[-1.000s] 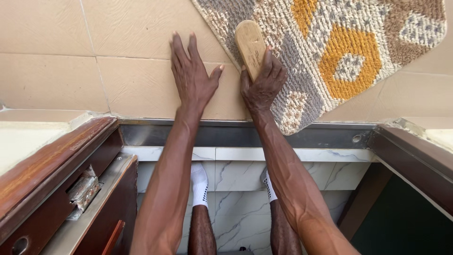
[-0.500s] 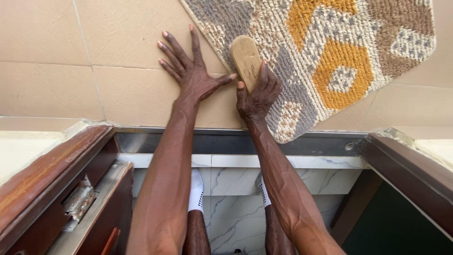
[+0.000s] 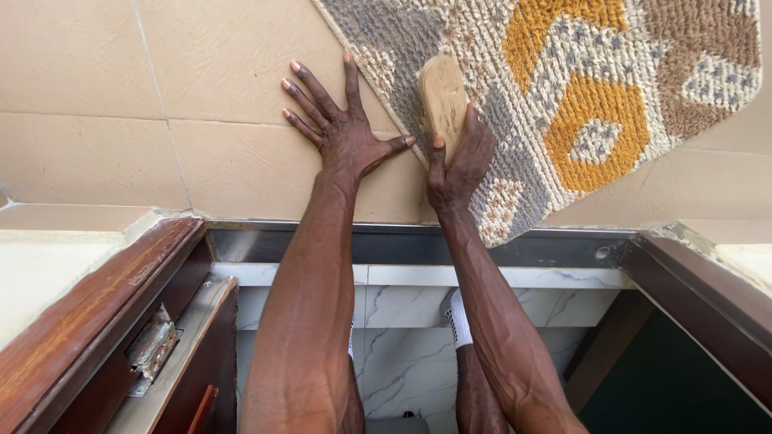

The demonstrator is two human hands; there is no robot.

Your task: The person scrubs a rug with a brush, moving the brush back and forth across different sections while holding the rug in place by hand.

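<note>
Beige floor tiles [image 3: 121,80] with thin grout lines fill the upper part of the view, seen from above by someone bending forward through a doorway. A shaggy woven mat [image 3: 563,96] patterned in grey, cream, mustard yellow and brown lies on those tiles at the upper right, set at an angle, with its lower corner reaching down to a dull metal threshold strip [image 3: 386,243].

The person's right hand [image 3: 458,165] is closed around the near end of an oval, pale wooden scrubbing brush [image 3: 442,96]. The brush rests flat on the mat close to the mat's left edge, its far end pointing away from the person. Its bristles cannot be seen from this angle.

The left hand [image 3: 342,133] is open and empty, palm pressed flat on the bare tile just beside the mat's left edge. The fingers are spread wide, and the thumb reaches toward the mat and the right hand. Whether the thumb touches the mat cannot be told.

Both bare forearms stretch up from the bottom of the view across the threshold. Below the strip is a white marble-look step [image 3: 515,277] with grey veins, and a foot in a white sock [image 3: 460,321] shows between the arms. A reddish-brown wooden door frame [image 3: 88,313] runs along the lower left, another dark frame [image 3: 708,281] along the lower right.
</note>
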